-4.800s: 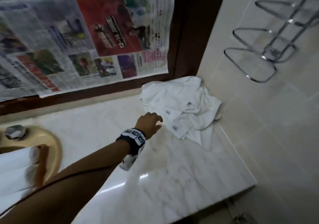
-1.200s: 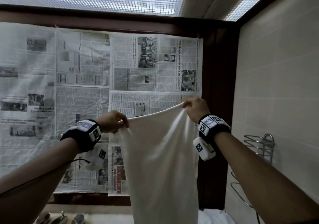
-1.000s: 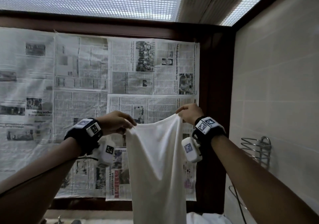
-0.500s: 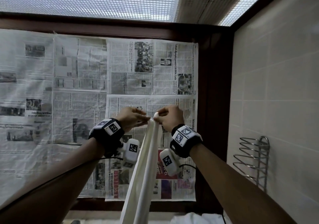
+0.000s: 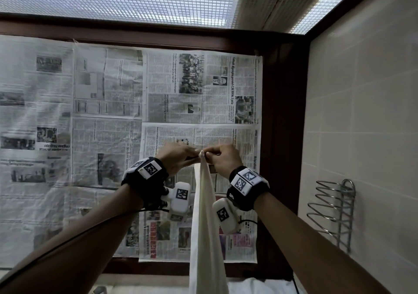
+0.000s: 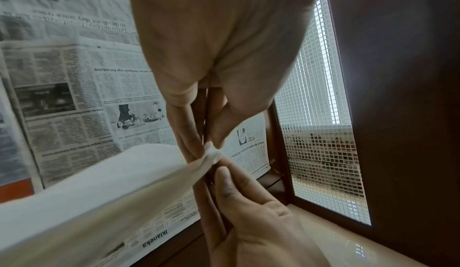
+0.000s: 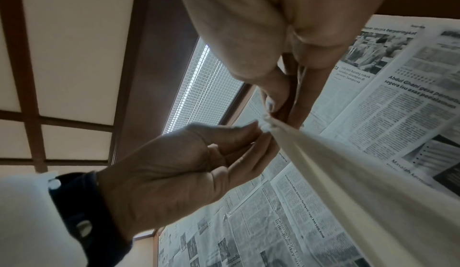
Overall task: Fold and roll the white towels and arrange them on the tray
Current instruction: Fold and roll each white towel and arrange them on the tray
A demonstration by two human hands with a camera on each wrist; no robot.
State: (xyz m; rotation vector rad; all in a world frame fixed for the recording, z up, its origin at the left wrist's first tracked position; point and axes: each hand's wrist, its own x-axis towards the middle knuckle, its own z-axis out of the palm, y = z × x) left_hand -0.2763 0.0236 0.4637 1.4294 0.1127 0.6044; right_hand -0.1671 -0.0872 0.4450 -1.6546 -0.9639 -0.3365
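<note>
A white towel (image 5: 208, 237) hangs straight down in a narrow doubled strip in front of me. Its top corners are bunched together at chest height. My left hand (image 5: 194, 154) and right hand (image 5: 209, 155) meet there, each pinching the towel's top between thumb and fingertips. The left wrist view shows the left hand (image 6: 211, 151) pinching the bunched corner of the towel (image 6: 99, 202), with the right hand's fingers (image 6: 224, 174) touching it from below. From the right wrist, the right hand (image 7: 270, 116) nips the towel (image 7: 348, 172) and the left hand's fingers (image 7: 248, 131) close on the same corner. The tray is out of view.
More white towels (image 5: 255, 285) lie heaped on the counter at the bottom edge. A chrome wire rack (image 5: 334, 212) juts from the tiled right wall. Newspaper sheets (image 5: 113, 135) cover the dark-framed panel straight ahead.
The hands, first holding the towel spread wide by two corners, have come together. The towel now hangs doubled into a narrow strip.
</note>
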